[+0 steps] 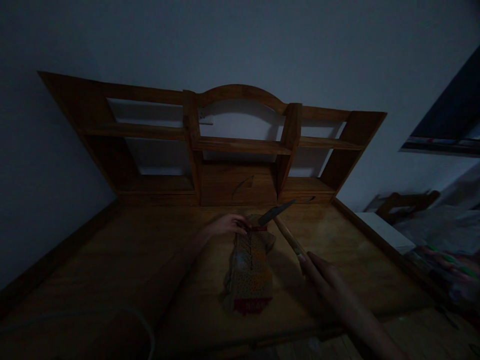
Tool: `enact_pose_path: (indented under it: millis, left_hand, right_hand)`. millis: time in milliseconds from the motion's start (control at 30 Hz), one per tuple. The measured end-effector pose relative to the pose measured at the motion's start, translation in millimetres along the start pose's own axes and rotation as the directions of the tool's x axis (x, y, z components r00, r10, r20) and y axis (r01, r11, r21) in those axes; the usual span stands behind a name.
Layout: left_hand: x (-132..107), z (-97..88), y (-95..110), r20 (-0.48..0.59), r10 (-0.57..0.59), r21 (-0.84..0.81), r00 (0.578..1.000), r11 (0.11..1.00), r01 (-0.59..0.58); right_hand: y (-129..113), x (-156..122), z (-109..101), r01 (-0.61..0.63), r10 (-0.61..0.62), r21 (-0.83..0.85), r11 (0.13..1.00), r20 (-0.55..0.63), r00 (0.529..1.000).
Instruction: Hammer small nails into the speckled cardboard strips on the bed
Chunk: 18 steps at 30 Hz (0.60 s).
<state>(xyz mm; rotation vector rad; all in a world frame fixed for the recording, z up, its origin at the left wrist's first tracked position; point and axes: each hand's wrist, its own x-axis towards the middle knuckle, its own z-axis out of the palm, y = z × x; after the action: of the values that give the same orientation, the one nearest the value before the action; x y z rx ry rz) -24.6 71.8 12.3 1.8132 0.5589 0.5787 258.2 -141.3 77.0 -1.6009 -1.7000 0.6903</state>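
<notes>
My right hand [318, 270] is closed round the wooden handle of a hammer [287, 232]. Its long, dark head, tapering at one end, hovers over the far end of a tan, speckled slab [251, 270]. That slab has a red band at each end and many small dark marks across its face; the dim light hides its exact kind. My left hand [230, 224] rests at the slab's far left corner, with thumb and fingers bent together. Whatever they pinch there is too dark and small to name.
The slab lies on a wooden desk [150, 250] with a raised rim along its sides. A wooden shelf unit [240, 145] stands at the desk's back against the wall. A pale cable [93, 312] crosses the lower left. At right are a white box-like surface [386, 230] and a chair back [407, 202].
</notes>
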Motion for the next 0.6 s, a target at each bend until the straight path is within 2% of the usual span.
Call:
enact_pose_path:
  millis: [100,233,400,500,600]
  left_hand:
    - [0.1,-1.2,-2.5,-0.034,0.023,-0.003,0.999,1.0,-0.023]
    - [2.7,0.2,0.8,-0.074,0.084,0.08,0.994,0.994,-0.078]
    - [6.9,-0.2,-1.4,-0.104,0.106,0.143,0.989,0.986,-0.09]
    - [10.3,0.1,-6.2,-0.12,0.114,0.166,0.986,0.982,-0.093]
    - [13.4,1.6,-8.8,-0.127,0.139,0.18,0.982,0.977,-0.115]
  right_hand:
    - [5.1,-3.6,-2.0,-0.011,0.011,-0.013,1.0,-0.045,0.999]
    - [11.7,-4.4,-2.6,-0.059,0.059,0.014,0.998,0.015,0.998]
    - [15.7,-5.7,-2.5,-0.057,0.057,-0.023,0.998,-0.002,0.998]
    - [12.2,-6.4,-2.6,-0.075,0.076,-0.039,0.996,0.021,0.997]
    - [2.1,-6.8,-3.9,-0.034,0.034,-0.025,0.999,-0.003,0.999]
